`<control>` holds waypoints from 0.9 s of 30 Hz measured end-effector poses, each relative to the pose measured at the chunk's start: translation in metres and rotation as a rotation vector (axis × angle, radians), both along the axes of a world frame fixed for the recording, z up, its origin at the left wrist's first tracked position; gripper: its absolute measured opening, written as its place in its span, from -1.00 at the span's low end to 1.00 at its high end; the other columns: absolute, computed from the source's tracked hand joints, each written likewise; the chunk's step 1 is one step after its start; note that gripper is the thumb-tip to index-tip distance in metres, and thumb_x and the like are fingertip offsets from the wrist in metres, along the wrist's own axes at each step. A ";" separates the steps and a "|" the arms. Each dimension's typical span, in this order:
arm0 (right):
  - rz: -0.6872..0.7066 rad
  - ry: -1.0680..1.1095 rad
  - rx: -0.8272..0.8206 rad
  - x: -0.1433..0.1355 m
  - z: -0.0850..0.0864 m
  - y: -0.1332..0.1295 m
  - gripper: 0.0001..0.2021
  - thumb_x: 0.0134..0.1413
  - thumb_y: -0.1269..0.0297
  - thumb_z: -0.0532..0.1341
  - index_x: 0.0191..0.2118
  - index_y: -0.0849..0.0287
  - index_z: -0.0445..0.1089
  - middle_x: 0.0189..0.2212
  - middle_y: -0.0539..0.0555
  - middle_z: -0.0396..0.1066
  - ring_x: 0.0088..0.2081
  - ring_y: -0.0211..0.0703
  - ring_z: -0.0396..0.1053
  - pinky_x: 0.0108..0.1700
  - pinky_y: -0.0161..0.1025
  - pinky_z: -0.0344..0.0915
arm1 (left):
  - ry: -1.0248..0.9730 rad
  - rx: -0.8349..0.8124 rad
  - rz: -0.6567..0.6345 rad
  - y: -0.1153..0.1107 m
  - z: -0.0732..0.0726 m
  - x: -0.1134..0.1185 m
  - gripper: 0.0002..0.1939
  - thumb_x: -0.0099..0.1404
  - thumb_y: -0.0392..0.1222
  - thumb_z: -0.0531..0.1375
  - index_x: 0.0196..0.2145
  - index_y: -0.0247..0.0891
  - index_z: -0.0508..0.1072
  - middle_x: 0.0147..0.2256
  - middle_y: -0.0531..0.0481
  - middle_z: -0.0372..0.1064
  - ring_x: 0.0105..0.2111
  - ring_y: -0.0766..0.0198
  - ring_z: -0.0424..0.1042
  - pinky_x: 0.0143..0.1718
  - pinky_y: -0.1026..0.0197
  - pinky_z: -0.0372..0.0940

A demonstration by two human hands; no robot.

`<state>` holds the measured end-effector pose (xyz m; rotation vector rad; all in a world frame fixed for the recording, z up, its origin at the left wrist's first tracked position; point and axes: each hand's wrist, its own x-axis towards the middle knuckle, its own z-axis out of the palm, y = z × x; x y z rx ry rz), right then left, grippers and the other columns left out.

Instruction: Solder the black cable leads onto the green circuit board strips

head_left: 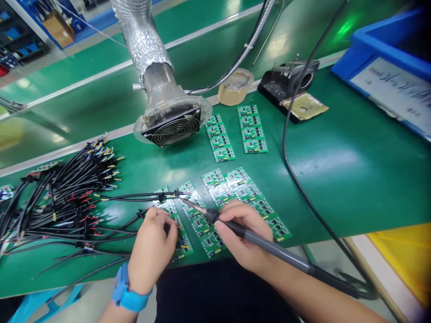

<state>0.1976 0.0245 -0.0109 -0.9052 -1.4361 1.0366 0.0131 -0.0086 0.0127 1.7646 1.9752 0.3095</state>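
Note:
My right hand (244,231) is closed round a black soldering iron (237,228), whose tip touches or nearly touches the wire ends at the top of a green circuit board strip (191,190). Over the neighbouring strip (183,235) on the left is my left hand (158,235), its thumb and index finger pinched together; what they hold, if anything, is hidden. Black cables (134,196) run from the left across the tops of both strips. To the right of the iron's tip lie more board strips (252,193), side by side.
Bundled black cables (70,197) cover the left of the green table. A fume extractor (175,121) hangs above the boards. Two board strips (252,130), a round tan container (235,87), an iron stand (286,80) with yellow sponge (305,106) and a blue bin (380,54) stand behind.

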 end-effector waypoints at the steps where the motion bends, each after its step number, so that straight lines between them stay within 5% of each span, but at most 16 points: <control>1: -0.015 0.007 0.007 -0.001 -0.002 0.001 -0.85 -0.02 0.50 0.15 -0.35 0.11 0.23 -0.49 -0.03 0.21 -0.46 -0.27 0.25 -0.45 -0.29 0.23 | 0.001 -0.005 -0.005 0.001 0.000 0.000 -0.84 0.22 -0.29 0.04 -0.49 -0.26 0.33 -0.35 -0.06 0.20 -0.28 0.20 0.28 -0.17 0.09 0.25; 10: -0.048 0.049 0.008 -0.001 -0.007 0.001 -0.85 0.03 0.50 0.11 -0.30 0.11 0.22 -0.45 0.00 0.20 -0.40 -0.23 0.26 -0.40 -0.25 0.26 | 0.137 -0.049 -0.137 0.010 0.009 -0.009 -0.89 0.21 -0.25 0.08 -0.47 -0.22 0.31 -0.42 0.02 0.23 -0.45 0.27 0.31 -0.39 0.18 0.26; 16: -0.067 0.066 0.011 -0.003 -0.006 0.002 -0.85 0.01 0.51 0.12 -0.32 0.11 0.23 -0.45 -0.01 0.21 -0.40 -0.25 0.26 -0.40 -0.28 0.25 | 0.306 0.344 -0.193 0.027 0.007 -0.019 -0.86 0.23 -0.18 0.13 -0.25 -0.24 0.38 -0.31 -0.07 0.30 -0.28 0.16 0.31 -0.23 0.10 0.26; 21: -0.077 0.075 0.010 -0.003 -0.006 0.002 -0.85 0.01 0.51 0.12 -0.32 0.11 0.24 -0.46 -0.02 0.21 -0.41 -0.25 0.26 -0.39 -0.28 0.24 | 0.327 0.501 -0.293 0.036 0.004 -0.029 -0.91 0.22 -0.28 0.15 -0.29 -0.22 0.44 -0.31 -0.06 0.34 -0.26 0.16 0.35 -0.21 0.07 0.30; 27: -0.068 0.045 0.013 -0.002 -0.009 0.001 -0.86 0.00 0.49 0.13 -0.31 0.11 0.24 -0.44 0.00 0.22 -0.40 -0.23 0.26 -0.39 -0.26 0.25 | 0.128 0.762 -0.076 -0.003 0.050 -0.055 -0.53 0.10 -0.44 0.22 -0.08 0.02 0.37 -0.05 0.05 0.31 -0.11 0.17 0.37 -0.07 0.03 0.29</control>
